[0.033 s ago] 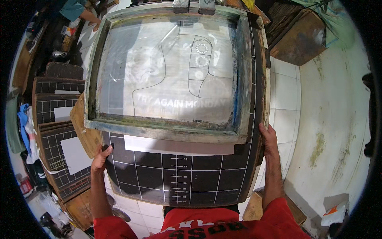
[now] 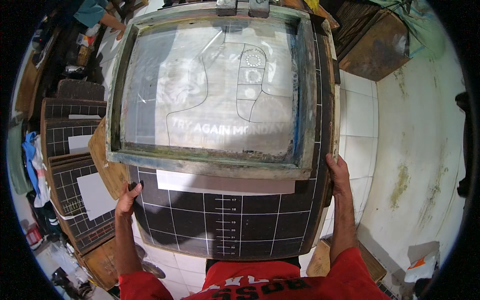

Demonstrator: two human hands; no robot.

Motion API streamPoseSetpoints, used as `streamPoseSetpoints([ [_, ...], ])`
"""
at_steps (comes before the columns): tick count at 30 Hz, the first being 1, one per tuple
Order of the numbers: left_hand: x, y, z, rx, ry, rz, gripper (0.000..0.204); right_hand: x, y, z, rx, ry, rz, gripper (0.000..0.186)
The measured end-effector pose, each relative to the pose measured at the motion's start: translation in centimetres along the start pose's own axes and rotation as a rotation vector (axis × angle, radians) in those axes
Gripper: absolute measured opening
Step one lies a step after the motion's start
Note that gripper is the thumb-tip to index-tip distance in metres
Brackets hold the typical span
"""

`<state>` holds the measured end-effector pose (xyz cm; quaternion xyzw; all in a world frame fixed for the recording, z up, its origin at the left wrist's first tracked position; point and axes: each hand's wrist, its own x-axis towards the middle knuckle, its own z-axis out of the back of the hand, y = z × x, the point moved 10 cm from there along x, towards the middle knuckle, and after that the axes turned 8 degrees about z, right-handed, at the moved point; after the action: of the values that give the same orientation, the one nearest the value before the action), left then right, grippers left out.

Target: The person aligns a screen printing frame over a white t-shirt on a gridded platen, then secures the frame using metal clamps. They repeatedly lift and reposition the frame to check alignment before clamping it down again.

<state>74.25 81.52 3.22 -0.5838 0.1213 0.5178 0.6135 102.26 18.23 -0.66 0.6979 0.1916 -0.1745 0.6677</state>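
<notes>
A black board with a white grid (image 2: 260, 225) lies in front of me. My left hand (image 2: 128, 198) holds its left edge, thumb on top and the other fingers hidden underneath. At the right edge, my right hand (image 2: 338, 173) is wrapped round the board's side, fingers partly out of sight. Over the far part of the board rests a wooden-framed printing screen (image 2: 210, 166), its mesh showing line shapes and pale lettering. Beneath the screen, a white sheet (image 2: 225, 185) sticks out at the near side. Two metal clamps (image 2: 258, 8) sit on the screen's far rail.
On the left, more gridded boards (image 2: 65, 175) stand in tiers, with white sheets (image 2: 95, 195) on them. A wooden panel (image 2: 107, 160) juts out beside my left hand. Another person's arm (image 2: 112, 21) shows at the far left. A stained pale wall (image 2: 405, 150) runs along the right.
</notes>
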Motion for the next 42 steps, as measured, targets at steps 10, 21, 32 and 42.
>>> streamPoseSetpoints([
  [10,-1.3,2.9,0.5,-0.019,0.082,0.092,0.078,-3.0,-1.7,0.6,0.029,-0.030,-0.035,0.046],
  [21,-3.0,4.6,1.4,-0.018,0.003,0.064,0.067,-5.8,-2.6,1.1,-0.019,-0.097,-0.072,0.044],
  [32,-2.6,5.5,2.6,-0.066,-0.039,0.150,0.082,-5.7,-2.7,1.6,-0.033,-0.090,-0.110,0.050],
  [42,-1.9,6.5,4.3,-0.072,-0.100,0.247,0.110,-4.7,-1.6,1.3,-0.033,-0.091,-0.107,0.052],
])
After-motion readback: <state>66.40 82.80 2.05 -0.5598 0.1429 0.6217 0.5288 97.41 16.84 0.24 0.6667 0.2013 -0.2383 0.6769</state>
